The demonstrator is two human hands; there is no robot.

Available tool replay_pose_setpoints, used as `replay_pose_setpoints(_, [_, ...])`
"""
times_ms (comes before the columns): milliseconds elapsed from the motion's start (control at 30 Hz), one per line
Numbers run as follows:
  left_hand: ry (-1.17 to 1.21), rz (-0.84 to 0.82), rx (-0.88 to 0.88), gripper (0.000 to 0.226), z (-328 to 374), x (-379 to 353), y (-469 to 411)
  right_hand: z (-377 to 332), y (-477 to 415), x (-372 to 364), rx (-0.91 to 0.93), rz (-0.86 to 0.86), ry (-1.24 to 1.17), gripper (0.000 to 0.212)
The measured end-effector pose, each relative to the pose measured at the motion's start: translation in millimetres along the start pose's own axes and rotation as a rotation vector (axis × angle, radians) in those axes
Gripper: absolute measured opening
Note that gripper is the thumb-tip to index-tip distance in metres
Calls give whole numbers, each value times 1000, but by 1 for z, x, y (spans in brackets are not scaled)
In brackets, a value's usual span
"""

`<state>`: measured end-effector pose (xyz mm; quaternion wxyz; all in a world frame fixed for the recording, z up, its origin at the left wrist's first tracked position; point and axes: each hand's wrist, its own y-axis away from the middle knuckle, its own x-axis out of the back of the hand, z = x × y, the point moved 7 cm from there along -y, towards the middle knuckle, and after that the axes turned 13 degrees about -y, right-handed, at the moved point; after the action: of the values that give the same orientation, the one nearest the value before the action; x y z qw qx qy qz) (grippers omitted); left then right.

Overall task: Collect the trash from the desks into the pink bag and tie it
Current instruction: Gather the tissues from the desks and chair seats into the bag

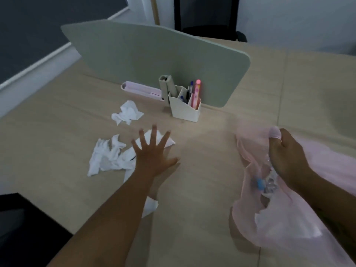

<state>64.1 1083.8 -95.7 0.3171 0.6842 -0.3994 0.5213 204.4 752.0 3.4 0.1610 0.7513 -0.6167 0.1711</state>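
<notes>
Crumpled white tissues lie on the wooden desk [212, 147]: one near the divider [128, 112], a larger heap at the left [106, 155], one under my left hand's fingers [167, 140], and another beneath my forearm [151, 206]. My left hand [152, 151] hovers flat with fingers spread over the tissues, holding nothing. My right hand [289, 153] grips the rim of the thin pink bag [269, 218], which rests on the desk at the right. Inside the bag I see trash, including a crushed clear bottle with a blue cap [261, 184].
A green-grey divider [154, 60] stands across the desk. In front of it sit a white pen holder [185, 108] with pens and a pink tray [142, 90]. A dark chair [206, 18] stands behind. The desk's edge runs along the lower left.
</notes>
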Motion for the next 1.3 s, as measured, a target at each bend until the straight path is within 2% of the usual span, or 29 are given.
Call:
replay_pose_setpoints(67, [-25,-11,117,115,-38,-14,2,2,6,-21,-5,-29,-1,43])
replay_pose_setpoints(133, [24,-125,143,117,-55,-35,-1,5,12,-37,-19,-48,18,44])
replay_pose_setpoints(200, [149,-285,138,108,-56,-55,-3,5,14,-46,-21,-51,36,46])
replay_pose_setpoints(233, [153,-290,131,95,-53,-58,-2,4,15,-47,-17,-50,42,47])
replay_pose_setpoints(300, [88,-120,94,61,-43,-46,1,0,12,-45,-13,-37,51,49])
replay_pose_setpoints(367, [145,19,30,33,-27,-33,4,-3,8,-36,-2,-5,52,50])
replay_pose_setpoints(433, [289,48,-43,25,-1,-19,4,-5,5,-20,9,41,52,50])
replay_pose_setpoints(667, [566,295,-576,17,161,108,25,-5,4,60,-57,276,64,35])
replay_pose_setpoints(733, [601,235,-742,29,212,137,44,-5,9,79,-59,322,73,34])
replay_pose_setpoints(800, [581,130,-890,50,255,151,63,-5,14,94,-50,342,77,36])
replay_pose_setpoints(867, [579,103,-948,64,273,152,74,-3,18,102,-63,345,68,37])
replay_pose_setpoints(933, [638,112,-919,70,262,140,72,0,21,105,-75,355,46,35])
replay_pose_setpoints(1000, [595,110,-820,79,232,113,59,2,22,105,-78,360,17,30])
replay_pose_setpoints(1067, [414,60,-668,89,191,74,35,6,22,97,-74,334,14,25])
replay_pose_setpoints(1167, [115,-78,-350,101,113,19,2,15,21,81,-70,285,16,28])
replay_pose_setpoints(1233, [71,-207,-185,94,65,-11,-8,20,19,70,-65,249,36,36])
replay_pose_setpoints(1300, [120,-248,-162,63,41,-25,-7,24,18,62,-47,225,58,44])
